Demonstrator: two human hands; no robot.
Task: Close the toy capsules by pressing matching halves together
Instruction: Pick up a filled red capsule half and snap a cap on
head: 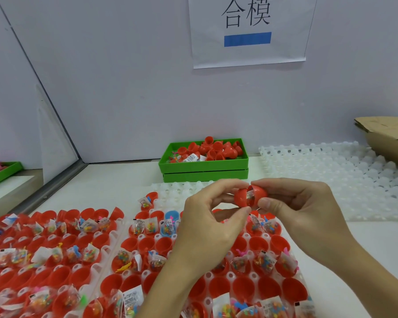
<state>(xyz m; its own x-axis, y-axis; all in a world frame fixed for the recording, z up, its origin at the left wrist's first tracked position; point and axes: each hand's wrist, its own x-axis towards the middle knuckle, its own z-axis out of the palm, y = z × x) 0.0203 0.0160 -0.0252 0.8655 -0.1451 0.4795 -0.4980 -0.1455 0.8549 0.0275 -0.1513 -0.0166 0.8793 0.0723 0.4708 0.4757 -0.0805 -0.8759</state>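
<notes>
Nearest, trays [133,239] of open red halves, many holding bagged toys, cover the worktop's near edge, none seen closed, so most work is judged left; above them one capsule [250,195] is pinched between left hand [207,216] and right hand [301,210], halves not yet seated; on the wall sign [248,31] "合模" is read.

A single head-worn wide-angle camera looks forward and down across the white table [133,180], close above the trays of red capsule halves [62,255] filling the lower frame. The back wall [124,76] and its paper sign [248,31] occupy the upper frame.
</notes>
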